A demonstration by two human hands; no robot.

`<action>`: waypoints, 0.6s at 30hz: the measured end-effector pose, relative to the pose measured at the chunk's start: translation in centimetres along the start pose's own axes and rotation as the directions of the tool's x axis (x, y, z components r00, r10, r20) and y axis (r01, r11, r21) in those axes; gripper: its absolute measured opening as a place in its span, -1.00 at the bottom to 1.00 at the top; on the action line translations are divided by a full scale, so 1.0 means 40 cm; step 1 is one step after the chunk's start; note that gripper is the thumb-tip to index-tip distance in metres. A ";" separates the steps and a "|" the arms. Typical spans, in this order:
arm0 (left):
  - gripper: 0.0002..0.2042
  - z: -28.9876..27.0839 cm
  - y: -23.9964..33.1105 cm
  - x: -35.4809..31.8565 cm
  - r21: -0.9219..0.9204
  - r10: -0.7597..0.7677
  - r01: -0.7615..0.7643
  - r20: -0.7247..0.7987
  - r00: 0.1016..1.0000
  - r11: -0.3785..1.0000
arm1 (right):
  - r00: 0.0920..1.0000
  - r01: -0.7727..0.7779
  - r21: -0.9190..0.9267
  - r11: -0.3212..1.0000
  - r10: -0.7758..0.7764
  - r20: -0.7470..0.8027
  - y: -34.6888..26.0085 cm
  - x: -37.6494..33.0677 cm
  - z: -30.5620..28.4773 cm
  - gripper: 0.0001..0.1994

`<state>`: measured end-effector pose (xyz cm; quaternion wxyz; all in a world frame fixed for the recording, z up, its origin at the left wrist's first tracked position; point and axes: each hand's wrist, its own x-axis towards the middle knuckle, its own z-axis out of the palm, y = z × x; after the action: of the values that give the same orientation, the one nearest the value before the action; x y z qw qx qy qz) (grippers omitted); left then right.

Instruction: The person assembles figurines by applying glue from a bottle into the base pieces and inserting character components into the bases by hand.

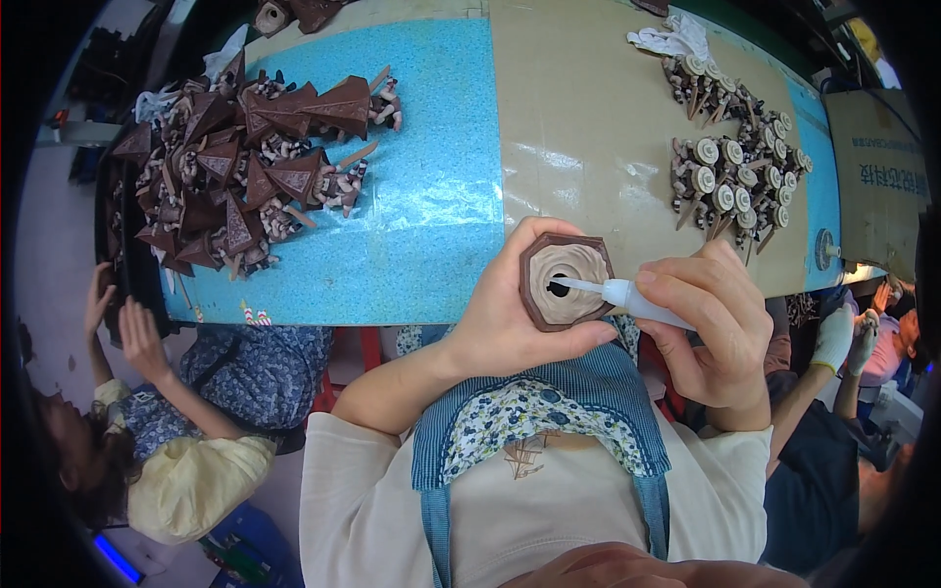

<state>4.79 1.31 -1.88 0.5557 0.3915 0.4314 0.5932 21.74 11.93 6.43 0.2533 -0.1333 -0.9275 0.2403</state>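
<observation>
My left hand is wrapped round a brown many-sided hollow piece, held up in front of my apron at the table's near edge. Its beige ringed inside faces me, with a dark hole in the middle. In my right hand is a small white glue bottle, gripped between thumb and fingers and tilted to the left. The bottle's long thin nozzle reaches over the piece, its tip at the dark hole. Whether any glue is coming out I cannot tell.
Brown pointed figures lie heaped on the blue table cover at left. Several figures with round cream discs stand at right, near a white cloth and cardboard box. People sit on both sides, a co-worker's hands at left.
</observation>
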 end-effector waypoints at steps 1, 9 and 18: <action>-0.29 0.001 0.001 -0.001 -0.017 -0.013 0.012 -0.022 1.000 1.000 | 1.000 0.001 0.002 1.000 -0.001 0.000 0.005 -0.003 0.002 -0.70; -0.29 -0.045 0.057 -0.001 0.278 -0.221 0.227 -0.053 0.974 0.933 | 0.871 -0.341 0.733 0.589 0.491 0.010 0.125 -0.043 0.086 -0.65; -0.21 -0.086 0.101 0.026 0.870 0.404 -0.272 0.094 0.910 0.410 | 0.882 -0.313 0.625 0.715 0.463 -0.088 0.317 0.126 0.280 -0.68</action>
<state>0.16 2.05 0.81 0.1198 0.6562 0.6174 0.4170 13.14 20.31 -6.48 0.3344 -0.2680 -0.7182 0.5482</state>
